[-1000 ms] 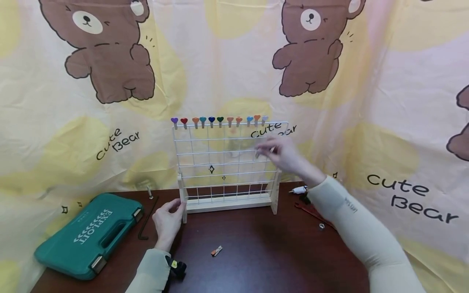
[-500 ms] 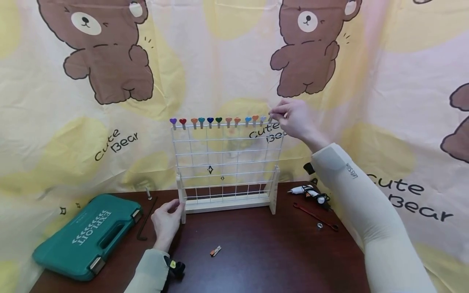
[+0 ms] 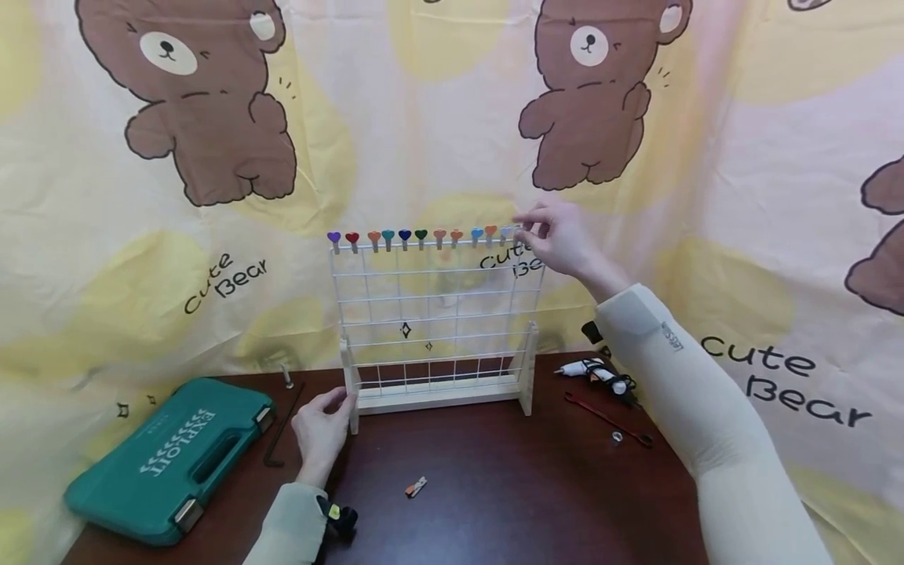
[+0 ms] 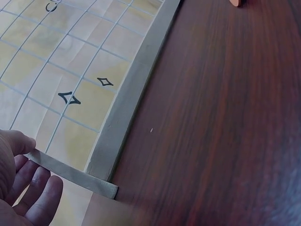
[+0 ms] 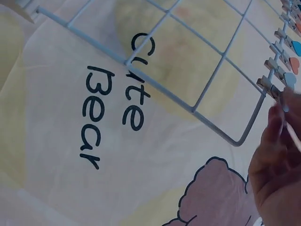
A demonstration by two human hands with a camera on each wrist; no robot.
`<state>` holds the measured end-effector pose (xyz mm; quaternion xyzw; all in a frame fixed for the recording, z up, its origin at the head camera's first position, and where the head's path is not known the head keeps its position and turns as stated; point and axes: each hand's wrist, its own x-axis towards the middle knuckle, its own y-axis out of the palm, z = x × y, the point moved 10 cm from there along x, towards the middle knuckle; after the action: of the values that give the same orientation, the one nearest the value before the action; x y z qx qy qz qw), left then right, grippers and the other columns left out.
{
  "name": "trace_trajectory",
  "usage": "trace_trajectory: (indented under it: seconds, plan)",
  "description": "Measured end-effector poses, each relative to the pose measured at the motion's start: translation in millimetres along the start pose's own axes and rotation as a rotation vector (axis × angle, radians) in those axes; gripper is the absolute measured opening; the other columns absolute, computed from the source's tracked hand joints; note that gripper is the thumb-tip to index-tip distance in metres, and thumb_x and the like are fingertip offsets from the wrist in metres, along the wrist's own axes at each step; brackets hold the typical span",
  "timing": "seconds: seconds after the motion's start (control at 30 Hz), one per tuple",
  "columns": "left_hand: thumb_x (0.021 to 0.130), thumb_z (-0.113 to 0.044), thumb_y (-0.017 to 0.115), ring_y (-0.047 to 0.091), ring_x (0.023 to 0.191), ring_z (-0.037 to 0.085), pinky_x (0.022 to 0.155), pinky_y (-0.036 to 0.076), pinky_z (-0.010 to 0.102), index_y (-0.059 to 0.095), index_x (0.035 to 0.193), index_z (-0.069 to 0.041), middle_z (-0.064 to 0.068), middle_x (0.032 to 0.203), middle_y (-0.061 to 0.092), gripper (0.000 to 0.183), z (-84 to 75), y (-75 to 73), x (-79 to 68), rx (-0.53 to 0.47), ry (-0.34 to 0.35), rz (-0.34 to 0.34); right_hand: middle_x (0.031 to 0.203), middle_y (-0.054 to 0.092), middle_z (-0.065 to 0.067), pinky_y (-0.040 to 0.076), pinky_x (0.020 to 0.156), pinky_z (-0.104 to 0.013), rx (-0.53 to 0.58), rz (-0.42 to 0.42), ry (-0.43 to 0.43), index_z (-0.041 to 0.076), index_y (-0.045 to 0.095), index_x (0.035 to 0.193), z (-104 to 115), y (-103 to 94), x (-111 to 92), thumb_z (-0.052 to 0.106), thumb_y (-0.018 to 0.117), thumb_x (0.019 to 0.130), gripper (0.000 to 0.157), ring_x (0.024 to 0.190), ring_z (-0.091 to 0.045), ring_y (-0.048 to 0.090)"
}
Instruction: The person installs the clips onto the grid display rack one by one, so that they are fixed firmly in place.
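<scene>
A white wire grid (image 3: pixel 399 271) stands upright in a wooden stand (image 3: pixel 438 395). Several small clothespins with coloured hearts (image 3: pixel 405 235) line its top wire. At the stand's left leg (image 4: pixel 80 176), my left hand (image 3: pixel 323 428) pinches the wood, thumb on one side and fingers on the other. My right hand (image 3: pixel 558 239) is at the top wire near the right corner. Its thumb and finger hold the heart end of the last clothespin (image 5: pixel 269 87), whose jaws are at the wire. The fingertips partly hide that heart. One loose clothespin with an orange heart (image 3: pixel 417 486) lies on the table.
A green tool case (image 3: pixel 169 463) lies at the left, with a black hex key (image 3: pixel 282 431) and an upright bolt (image 3: pixel 287 377) beside it. To the right are a white glue gun (image 3: pixel 593 373), a red wrench (image 3: pixel 607 420) and a nut (image 3: pixel 617 437). A bear-print curtain hangs behind.
My right hand has risen from in front of the grid to its top right, bringing a clothespin to the wire, then dipped slightly. The left hand has stayed at the stand's leg.
</scene>
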<state>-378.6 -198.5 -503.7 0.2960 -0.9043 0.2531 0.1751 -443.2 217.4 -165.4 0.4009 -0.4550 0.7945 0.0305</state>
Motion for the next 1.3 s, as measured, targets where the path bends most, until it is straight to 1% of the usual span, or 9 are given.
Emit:
trace_trajectory:
  seconds: [0.1, 0.2, 0.27, 0.4, 0.57, 0.63, 0.77, 1.03, 1.3]
  plan:
    - [0.086, -0.025, 0.091, 0.077, 0.093, 0.032, 0.077, 0.056, 0.050, 0.086, 0.104, -0.010, 0.009, 0.097, 0.082, 0.024, 1.4, 2.5, -2.3, -0.002, -0.003, 0.005, 0.090, 0.070, -0.007, 0.047, 0.066, -0.026, -0.024, -0.155, -0.054, 0.007, 0.077, 0.127, 4.6, -10.0, -15.4, 0.017, 0.082, 0.093, 0.036, 0.069, -0.019, 0.061]
    - [0.085, -0.024, 0.091, 0.077, 0.093, 0.032, 0.077, 0.057, 0.050, 0.086, 0.104, -0.010, 0.009, 0.098, 0.082, 0.024, 3.4, 4.0, -4.4, -0.001, -0.012, 0.007, 0.083, 0.074, -0.007, 0.047, 0.060, -0.021, 0.042, -0.313, -0.177, 0.004, 0.082, 0.111, 21.4, -9.5, -42.4, 0.007, 0.081, 0.090, 0.021, 0.061, -0.018, 0.062]
    - [0.085, -0.024, 0.091, 0.077, 0.093, 0.031, 0.077, 0.057, 0.050, 0.086, 0.104, -0.010, 0.009, 0.099, 0.082, 0.024, 4.3, 3.9, -5.2, -0.001, -0.017, 0.007, 0.080, 0.076, -0.007, 0.049, 0.057, -0.020, 0.137, -0.299, -0.263, 0.003, 0.082, 0.099, 37.6, 9.5, -62.1, 0.000, 0.077, 0.089, 0.012, 0.059, -0.016, 0.062]
    - [0.085, -0.025, 0.091, 0.076, 0.093, 0.032, 0.077, 0.056, 0.049, 0.086, 0.104, -0.010, 0.009, 0.100, 0.082, 0.024, 4.3, 3.1, -4.5, -0.001, -0.013, 0.004, 0.084, 0.077, -0.001, 0.054, 0.060, -0.022, 0.242, 0.060, -0.337, 0.007, 0.082, 0.097, 71.6, 96.0, -104.1, -0.003, 0.076, 0.089, 0.014, 0.066, -0.009, 0.066]
    - [0.086, -0.025, 0.091, 0.076, 0.094, 0.032, 0.079, 0.054, 0.048, 0.086, 0.104, -0.011, 0.008, 0.099, 0.082, 0.023, 2.3, 2.7, -2.6, 0.010, -0.003, 0.003, 0.097, 0.077, 0.008, 0.056, 0.078, -0.022, 0.054, 0.614, -0.448, 0.017, 0.082, 0.109, 113.9, 221.3, -183.5, 0.016, 0.082, 0.091, 0.018, 0.084, -0.002, 0.068]
    - [0.086, -0.024, 0.091, 0.076, 0.094, 0.032, 0.079, 0.054, 0.049, 0.086, 0.104, -0.011, 0.008, 0.098, 0.082, 0.023, 1.8, 3.0, -2.4, 0.010, -0.007, 0.005, 0.099, 0.075, 0.011, 0.054, 0.081, -0.019, -0.016, 0.722, -0.513, 0.021, 0.081, 0.113, 128.4, 255.1, -211.5, 0.023, 0.084, 0.090, 0.023, 0.086, 0.001, 0.066]
    - [0.086, -0.024, 0.091, 0.076, 0.094, 0.031, 0.080, 0.055, 0.049, 0.086, 0.104, -0.011, 0.008, 0.097, 0.082, 0.023, 0.8, 4.2, -2.3, -0.001, -0.015, 0.003, 0.095, 0.070, 0.018, 0.052, 0.072, -0.018, -0.091, 0.799, -0.590, 0.029, 0.080, 0.109, 150.3, 296.2, -243.9, 0.031, 0.085, 0.089, 0.020, 0.083, 0.005, 0.062]
    - [0.085, -0.023, 0.092, 0.077, 0.093, 0.031, 0.080, 0.055, 0.049, 0.086, 0.102, -0.011, 0.007, 0.097, 0.082, 0.022, 0.4, 3.0, -1.2, -0.002, -0.003, -0.015, 0.091, 0.061, 0.021, 0.049, 0.060, -0.019, -0.155, 0.841, -0.674, 0.034, 0.079, 0.113, 163.0, 324.4, -273.1, 0.022, 0.079, 0.093, 0.023, 0.078, 0.004, 0.060]
    - [0.085, -0.025, 0.092, 0.076, 0.095, 0.033, 0.079, 0.054, 0.048, 0.086, 0.102, -0.011, 0.009, 0.097, 0.082, 0.024, 2.3, 0.8, 1.4, 0.001, -0.007, -0.015, 0.082, 0.055, 0.018, 0.040, 0.060, -0.012, -0.062, 0.790, -0.650, 0.028, 0.081, 0.094, 145.3, 305.1, -260.6, 0.025, 0.085, 0.086, 0.009, 0.069, 0.008, 0.046]
